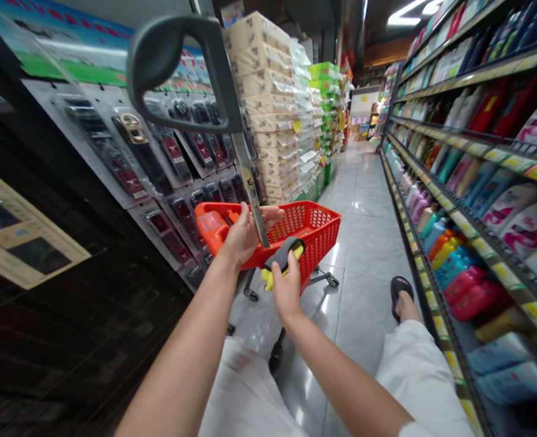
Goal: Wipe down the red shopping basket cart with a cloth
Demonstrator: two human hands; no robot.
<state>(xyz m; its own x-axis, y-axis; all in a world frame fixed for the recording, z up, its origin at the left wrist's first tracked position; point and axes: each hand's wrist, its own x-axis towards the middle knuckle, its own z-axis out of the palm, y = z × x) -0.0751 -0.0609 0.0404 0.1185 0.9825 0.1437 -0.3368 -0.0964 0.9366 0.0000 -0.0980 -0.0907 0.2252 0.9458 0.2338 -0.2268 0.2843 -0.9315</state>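
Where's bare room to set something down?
Bare floor runs between the cart and right shelves, on past the stacked boxes, barring one foot. The basket's far end looks bare; the rest is partly hidden. Crowded: the shelves, packed with bottles, and the hanging packs.

Before us, the cart (316, 252) stood on the floor (364, 237); in front of it, the saw (245, 162) crossed our left hand (242, 237), its lower end beside the cloth (281, 258) in our right hand (289, 292). Stacked cartons (266, 100) stood beyond, hanging packs (172, 145) left, bottle shelves (478, 147) right.
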